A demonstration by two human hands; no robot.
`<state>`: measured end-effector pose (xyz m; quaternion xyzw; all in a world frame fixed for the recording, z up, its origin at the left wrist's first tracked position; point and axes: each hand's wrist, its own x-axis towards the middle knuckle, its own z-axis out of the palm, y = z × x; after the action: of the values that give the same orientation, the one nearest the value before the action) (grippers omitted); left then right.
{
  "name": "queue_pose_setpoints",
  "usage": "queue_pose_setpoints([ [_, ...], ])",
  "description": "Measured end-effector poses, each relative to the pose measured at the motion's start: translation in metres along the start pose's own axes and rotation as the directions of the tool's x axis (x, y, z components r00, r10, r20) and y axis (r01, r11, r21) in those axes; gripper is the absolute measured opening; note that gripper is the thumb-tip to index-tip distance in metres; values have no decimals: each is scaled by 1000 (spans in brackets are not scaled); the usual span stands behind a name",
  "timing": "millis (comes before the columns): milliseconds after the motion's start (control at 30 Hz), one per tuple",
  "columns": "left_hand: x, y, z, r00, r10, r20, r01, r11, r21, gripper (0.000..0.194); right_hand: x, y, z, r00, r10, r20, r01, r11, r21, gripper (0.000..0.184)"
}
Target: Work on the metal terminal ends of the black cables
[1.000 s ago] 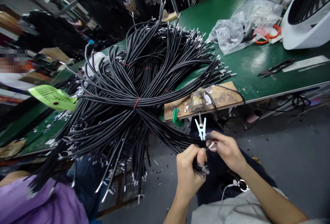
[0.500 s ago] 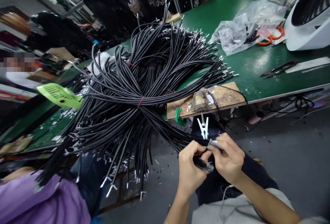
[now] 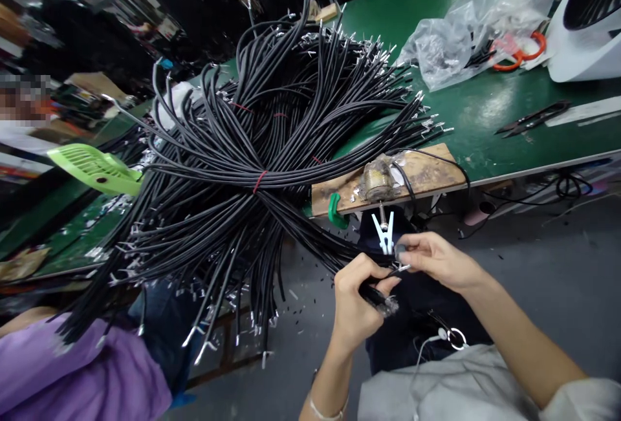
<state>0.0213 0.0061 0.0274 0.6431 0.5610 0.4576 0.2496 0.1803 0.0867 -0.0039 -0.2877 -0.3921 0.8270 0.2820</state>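
Observation:
My left hand (image 3: 359, 298) is closed around a bundle of black cables (image 3: 315, 240), whose frayed ends stick out below the thumb. One cable's bare silver wire end (image 3: 402, 268) points right from between the left fingers. My right hand (image 3: 431, 258) is pinched just above that wire end, with something grey at its fingertips; whether it grips anything is hidden. Right above the fingers, a light blue clothespin (image 3: 385, 237) hangs on the shaft of a small taped motor (image 3: 379, 178). The motor sits on a wooden board (image 3: 431, 169) held by a green clamp (image 3: 334, 211).
A large heap of tied black cables (image 3: 233, 162) covers the green table (image 3: 480, 156). Farther right lie thread snips (image 3: 533, 118), orange-handled scissors (image 3: 521, 55), a plastic bag (image 3: 446, 52) and a white fan (image 3: 582, 33). A person in a purple sleeve (image 3: 87, 369) sits at left.
My right hand worked against the wire ends beside the left thumb, then drew slightly up and right. A different silver end now shows between the hands. The left hand keeps its hold on the bundle.

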Motion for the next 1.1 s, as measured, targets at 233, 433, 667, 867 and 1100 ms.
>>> queue_pose_setpoints([
  [233,0,-7,3,979,93,-182,-118,984,-135,14,34,-14,18,989,-147,2,145,978,153,43],
  [433,5,-13,9,972,30,-232,-63,989,-133,13,41,-6,32,987,-157,-42,162,943,291,41],
  [667,7,-7,6,988,-23,-152,10,997,-81,10,40,0,26,997,-69,27,51,902,429,41],
  [867,-1,-11,1,988,58,-142,-75,990,-118,6,27,18,-4,995,-42,-86,75,900,429,37],
  [1100,4,-14,-6,995,86,48,-84,996,-33,6,-23,17,-5,799,-545,-255,413,805,-427,9],
])
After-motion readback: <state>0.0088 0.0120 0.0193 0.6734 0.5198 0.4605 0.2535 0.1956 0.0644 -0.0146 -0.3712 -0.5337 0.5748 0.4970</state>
